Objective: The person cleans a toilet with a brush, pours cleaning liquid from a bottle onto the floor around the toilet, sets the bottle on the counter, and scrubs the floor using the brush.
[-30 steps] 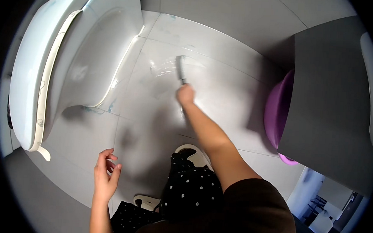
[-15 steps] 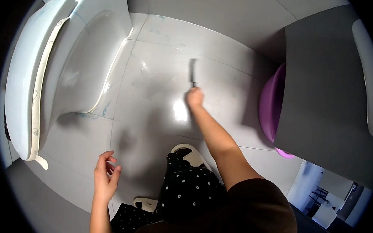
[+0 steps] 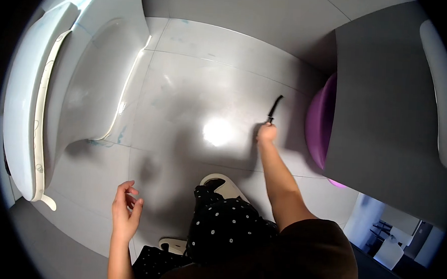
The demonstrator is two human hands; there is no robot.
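Observation:
My right hand (image 3: 267,134) is closed round the near end of a slim black curved tool (image 3: 274,108), held out over the tiled floor (image 3: 186,73). The tool's far end points up and slightly right; its exact kind does not show. That hand is left of a purple basin (image 3: 318,124). My left hand (image 3: 126,212) hangs at the lower left with its fingers loosely bent and apart, holding nothing, and touches nothing.
A white toilet (image 3: 93,84) with a pale-trimmed seat (image 3: 42,116) stands at the left. Bluish smears (image 3: 103,143) mark the floor by its base. A dark grey panel (image 3: 379,111) partly covers the basin at the right. My feet wear pale slippers (image 3: 229,190).
My right hand has moved to the right with the black tool, toward the purple basin. The tool now leans right instead of standing nearly straight up. My left hand has barely changed.

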